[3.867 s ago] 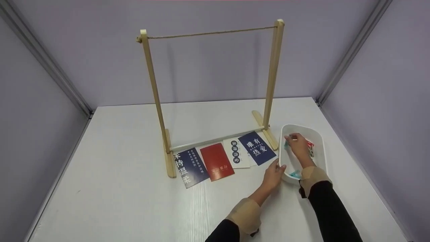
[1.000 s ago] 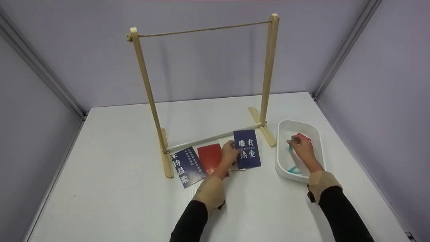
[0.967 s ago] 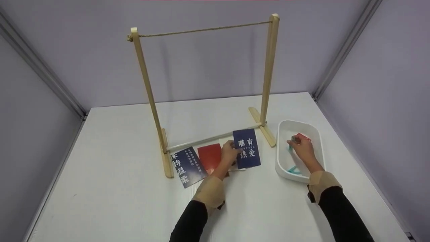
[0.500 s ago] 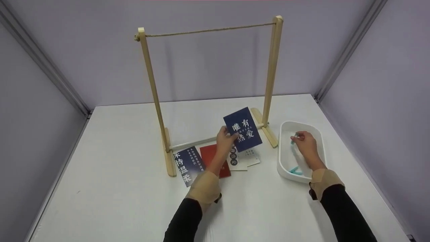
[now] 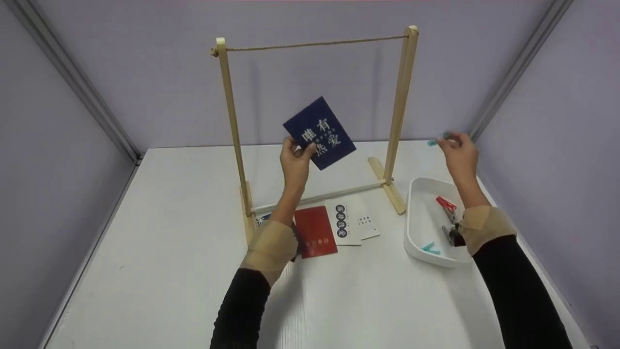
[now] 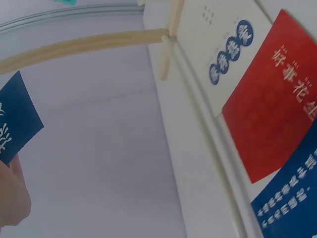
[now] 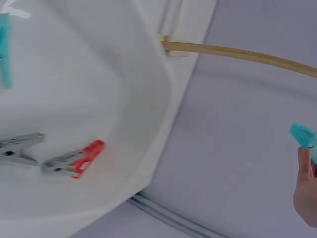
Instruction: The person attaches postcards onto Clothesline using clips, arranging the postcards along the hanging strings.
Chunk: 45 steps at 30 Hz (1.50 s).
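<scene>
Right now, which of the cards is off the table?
The dark blue card with large white characters: the left hand pinches its lower corner and holds it up inside the wooden frame. The red card and white card lie flat on the table.

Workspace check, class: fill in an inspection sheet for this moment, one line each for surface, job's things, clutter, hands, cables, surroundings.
Surface: white table, bare at the near left.
Job's things: navy card held up in front of the wooden rack, below its string; teal clip lifted above the white tray.
Clutter: red card, white card and another navy card lie by the rack's base; a red-tipped clip and a teal one in the tray.
Hands: left hand pinches the navy card; right hand pinches the teal clip.
Cables: nothing seen.
Surroundings: lilac walls.
</scene>
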Motion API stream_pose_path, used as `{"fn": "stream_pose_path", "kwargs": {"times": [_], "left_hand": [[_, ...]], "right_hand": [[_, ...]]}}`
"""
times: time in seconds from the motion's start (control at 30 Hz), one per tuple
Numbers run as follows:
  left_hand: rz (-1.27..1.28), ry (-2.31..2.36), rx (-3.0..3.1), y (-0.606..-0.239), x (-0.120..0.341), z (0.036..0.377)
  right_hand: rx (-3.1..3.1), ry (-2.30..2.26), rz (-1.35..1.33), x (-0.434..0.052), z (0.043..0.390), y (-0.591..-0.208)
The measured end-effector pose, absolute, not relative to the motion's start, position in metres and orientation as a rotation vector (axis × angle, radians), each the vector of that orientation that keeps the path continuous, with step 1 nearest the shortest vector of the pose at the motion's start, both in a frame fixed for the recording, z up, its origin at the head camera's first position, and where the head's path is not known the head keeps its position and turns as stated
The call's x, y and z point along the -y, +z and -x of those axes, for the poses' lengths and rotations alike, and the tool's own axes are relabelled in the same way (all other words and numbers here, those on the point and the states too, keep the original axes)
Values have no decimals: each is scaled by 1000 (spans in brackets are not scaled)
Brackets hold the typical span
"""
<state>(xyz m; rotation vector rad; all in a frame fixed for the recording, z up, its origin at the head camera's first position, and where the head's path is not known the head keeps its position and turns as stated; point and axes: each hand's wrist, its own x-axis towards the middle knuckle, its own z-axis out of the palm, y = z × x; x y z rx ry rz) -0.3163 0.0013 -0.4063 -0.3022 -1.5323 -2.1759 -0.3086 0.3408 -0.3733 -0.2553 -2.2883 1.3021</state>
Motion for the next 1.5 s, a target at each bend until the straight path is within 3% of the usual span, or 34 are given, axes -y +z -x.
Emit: {"fn": "stream_pose_path", "kwargs": {"times": [0.13,0.33,0.5,0.77,1.0,1.5], "left_hand": [[311,-2139,1428,-382,14,322],[311,-2127,1358,-358,28,322],[316,-2126,1313,-348,33,321],[316,-2134,1261,-337,39,319],[275,-2122,1218,-333,38,318],[248,-2146,1186,-333,34,316]], "right_hand": [[2017,1436,214,-318,319,-314],[1710,1627,-60,-260,313,-225],[1746,1614,-297,-209,320,-182],[2228,1207,-504,-127,326,-153],[2295,1236,-598,-75,322,-145],[2392,1199,-533,-52,324,-148]]}}
